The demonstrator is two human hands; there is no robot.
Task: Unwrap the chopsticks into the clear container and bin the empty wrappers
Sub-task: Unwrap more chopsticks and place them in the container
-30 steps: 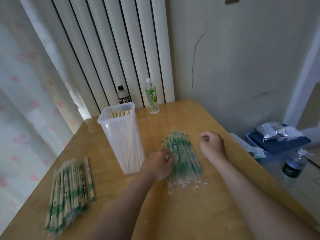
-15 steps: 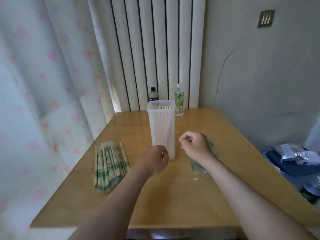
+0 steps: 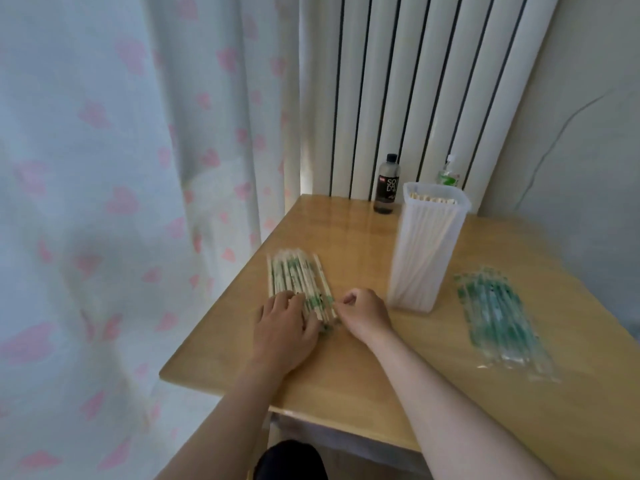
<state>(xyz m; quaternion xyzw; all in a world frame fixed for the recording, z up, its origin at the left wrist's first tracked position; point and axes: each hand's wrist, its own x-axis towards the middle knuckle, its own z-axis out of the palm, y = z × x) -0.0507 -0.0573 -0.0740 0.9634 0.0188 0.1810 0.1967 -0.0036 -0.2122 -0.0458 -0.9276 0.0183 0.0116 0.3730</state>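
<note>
L hand (image 3: 284, 327): your fingers spread flat on wrapped chopsticks (image 3: 298, 282), prob. pinning them.
R hand (image 3: 363, 313): fingers curled at their edge; pinch unclear.

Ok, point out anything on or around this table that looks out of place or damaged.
Nothing spilled or tipped: the clear container stands upright. The empty wrappers lie in a loose heap on the table to its right, not in a bin, and a thin crack runs down the wall.
</note>
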